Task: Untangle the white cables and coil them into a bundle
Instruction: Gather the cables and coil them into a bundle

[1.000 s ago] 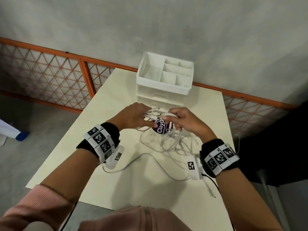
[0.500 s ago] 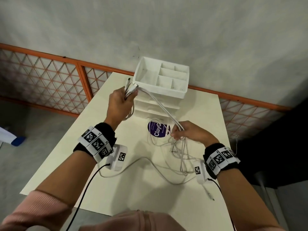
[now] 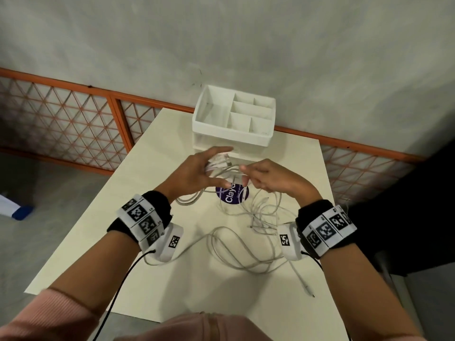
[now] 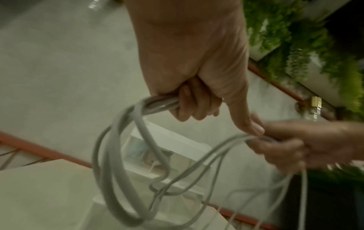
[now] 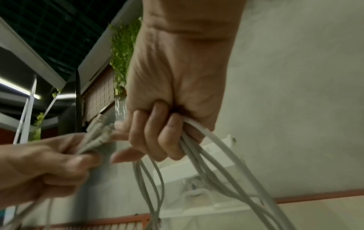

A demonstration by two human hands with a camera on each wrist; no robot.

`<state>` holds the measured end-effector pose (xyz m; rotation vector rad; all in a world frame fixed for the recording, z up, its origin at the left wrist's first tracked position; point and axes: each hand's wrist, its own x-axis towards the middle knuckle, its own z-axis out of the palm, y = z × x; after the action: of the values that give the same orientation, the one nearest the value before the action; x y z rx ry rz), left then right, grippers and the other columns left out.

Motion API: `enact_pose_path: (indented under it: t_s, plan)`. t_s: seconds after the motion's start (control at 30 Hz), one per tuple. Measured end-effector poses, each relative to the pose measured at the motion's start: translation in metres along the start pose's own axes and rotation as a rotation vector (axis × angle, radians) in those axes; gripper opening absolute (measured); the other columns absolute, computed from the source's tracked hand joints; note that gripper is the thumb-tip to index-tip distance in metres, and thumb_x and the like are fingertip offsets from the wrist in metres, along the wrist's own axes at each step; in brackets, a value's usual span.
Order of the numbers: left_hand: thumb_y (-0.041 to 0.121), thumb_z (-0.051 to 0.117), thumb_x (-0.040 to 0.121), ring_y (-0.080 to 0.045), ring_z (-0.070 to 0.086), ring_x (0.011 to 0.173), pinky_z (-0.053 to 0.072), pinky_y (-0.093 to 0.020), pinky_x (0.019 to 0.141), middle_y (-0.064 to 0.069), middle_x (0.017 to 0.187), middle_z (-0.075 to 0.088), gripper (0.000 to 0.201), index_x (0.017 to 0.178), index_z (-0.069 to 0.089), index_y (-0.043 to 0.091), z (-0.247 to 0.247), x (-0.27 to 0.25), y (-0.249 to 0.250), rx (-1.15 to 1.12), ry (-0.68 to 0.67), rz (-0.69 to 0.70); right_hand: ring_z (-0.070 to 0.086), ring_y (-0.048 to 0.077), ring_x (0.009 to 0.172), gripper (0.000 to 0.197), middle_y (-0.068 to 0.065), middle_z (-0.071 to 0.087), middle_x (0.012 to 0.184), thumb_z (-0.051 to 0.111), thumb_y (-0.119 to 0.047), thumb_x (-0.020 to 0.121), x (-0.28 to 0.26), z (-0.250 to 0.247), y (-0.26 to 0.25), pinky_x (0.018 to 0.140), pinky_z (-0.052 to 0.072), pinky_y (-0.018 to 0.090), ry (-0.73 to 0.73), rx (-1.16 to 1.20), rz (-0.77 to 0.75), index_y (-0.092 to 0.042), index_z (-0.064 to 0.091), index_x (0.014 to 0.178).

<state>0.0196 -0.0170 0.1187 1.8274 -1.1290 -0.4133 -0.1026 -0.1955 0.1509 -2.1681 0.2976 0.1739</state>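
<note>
Several white cables (image 3: 248, 244) lie tangled on the cream table (image 3: 172, 279), and part of them is lifted between my hands. My left hand (image 3: 209, 166) grips a bunch of strands with connector ends (image 5: 96, 133) sticking out above it. In the left wrist view its curled fingers (image 4: 189, 105) hold the strands, and thick loops (image 4: 118, 171) hang below. My right hand (image 3: 248, 178), just to the right and almost touching the left, holds the same cables (image 5: 212, 168) in curled fingers (image 5: 161, 138). Both hands hover over a purple round sticker (image 3: 230, 199).
A white compartment organizer (image 3: 234, 136) stands at the table's far edge, just beyond my hands. An orange mesh fence (image 3: 61, 124) and a grey wall lie behind. One cable end (image 3: 307, 289) trails near the right front of the table. A black wire (image 3: 118, 291) hangs from my left wrist.
Half a second ago my left hand was raised far left by the organizer, drawing the cables taut. It has come back down beside the right hand, and the strands now sag in loops.
</note>
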Motion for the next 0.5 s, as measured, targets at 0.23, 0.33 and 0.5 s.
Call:
enact_pose_path:
  t_s: [0.23, 0.33, 0.5]
  plan:
    - [0.024, 0.056, 0.093, -0.003, 0.046, 0.054, 0.035, -0.018, 0.057, 0.003, 0.063, 0.053, 0.011, 0.084, 0.056, 0.031, 0.003, 0.013, 0.008, 0.117, -0.062, 0.058, 0.025, 0.01, 0.043, 0.054, -0.005, 0.028, 0.045, 0.038, -0.051, 0.095, -0.001, -0.007, -0.009, 0.044, 0.026, 0.018, 0.07, 0.213, -0.1, -0.012, 0.064, 0.07]
    - [0.02, 0.054, 0.094, 0.001, 0.049, 0.053, 0.035, -0.012, 0.055, 0.004, 0.063, 0.055, 0.005, 0.091, 0.056, 0.023, -0.006, 0.015, 0.02, 0.102, 0.123, 0.114, 0.038, 0.014, 0.044, 0.032, -0.006, 0.041, 0.043, 0.059, -0.035, 0.09, 0.001, -0.003, 0.009, 0.052, 0.039, 0.021, 0.093, 0.236, -0.116, -0.014, 0.057, 0.065]
    - [0.021, 0.051, 0.096, -0.002, 0.035, 0.037, 0.023, -0.011, 0.041, 0.011, 0.043, 0.042, 0.015, 0.084, 0.055, 0.013, -0.022, 0.018, 0.025, -0.066, 0.509, 0.077, 0.058, 0.012, 0.056, 0.033, -0.005, 0.057, 0.049, 0.066, -0.033, 0.086, 0.013, 0.011, 0.058, 0.069, 0.044, 0.021, 0.059, 0.097, 0.018, -0.01, 0.059, 0.064]
